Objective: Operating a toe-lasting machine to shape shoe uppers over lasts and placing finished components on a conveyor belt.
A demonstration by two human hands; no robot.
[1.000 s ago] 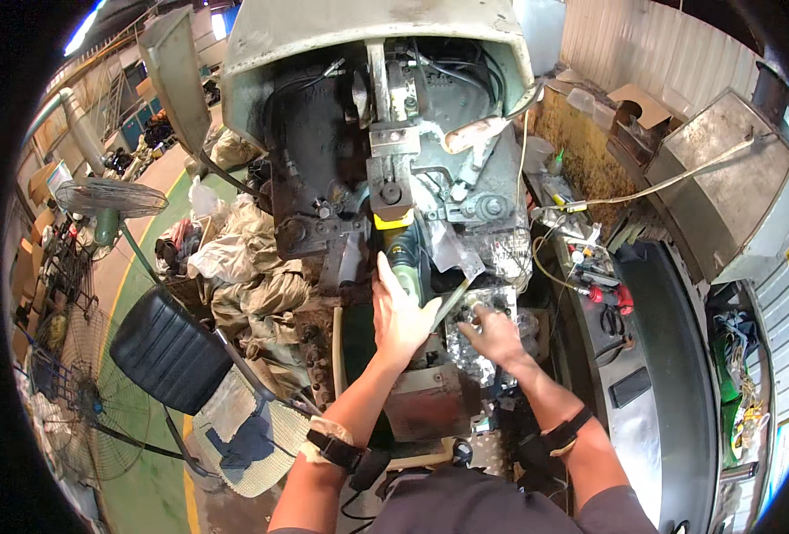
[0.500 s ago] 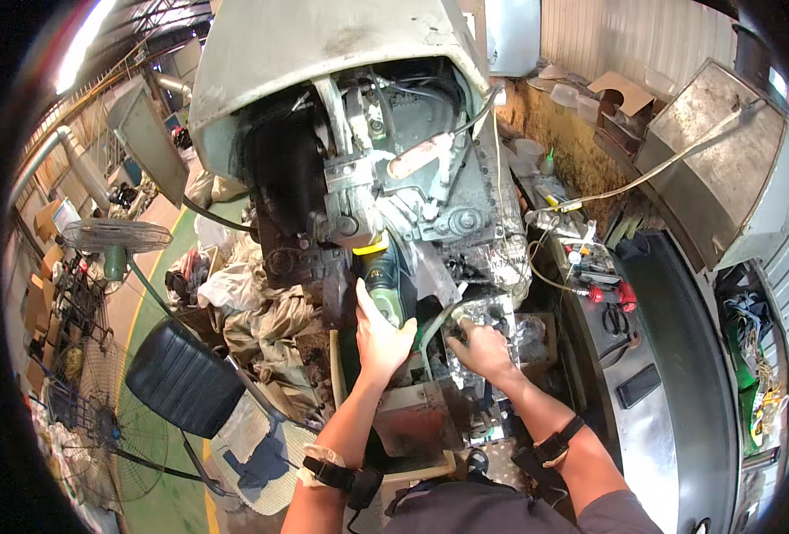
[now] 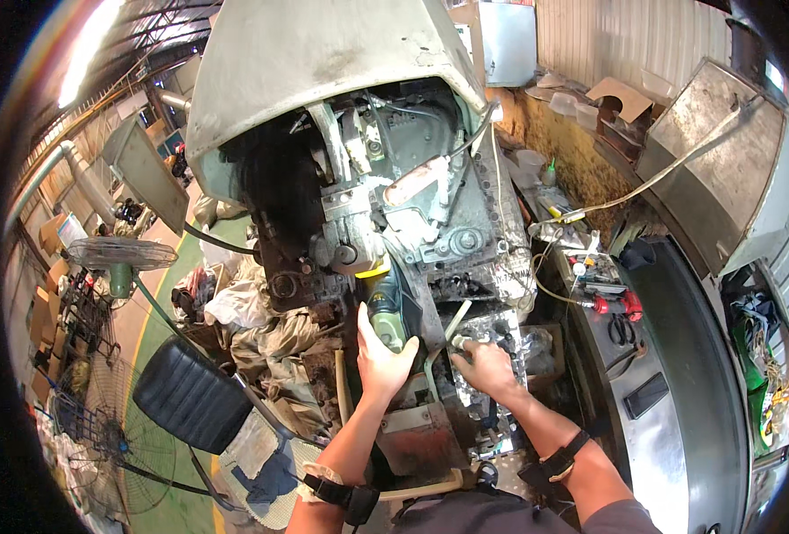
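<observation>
Clasping green-black tool (image 3: 393, 313) w/ L hand (image 3: 383, 363), fingers (image 3: 364, 326) part-wrapped; R hand (image 3: 491, 368) curled nr pale rod (image 3: 458, 319), hold unclear

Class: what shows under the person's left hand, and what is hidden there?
A green-and-black object extends out from under the left hand; whatever lies directly beneath the palm is covered.
</observation>
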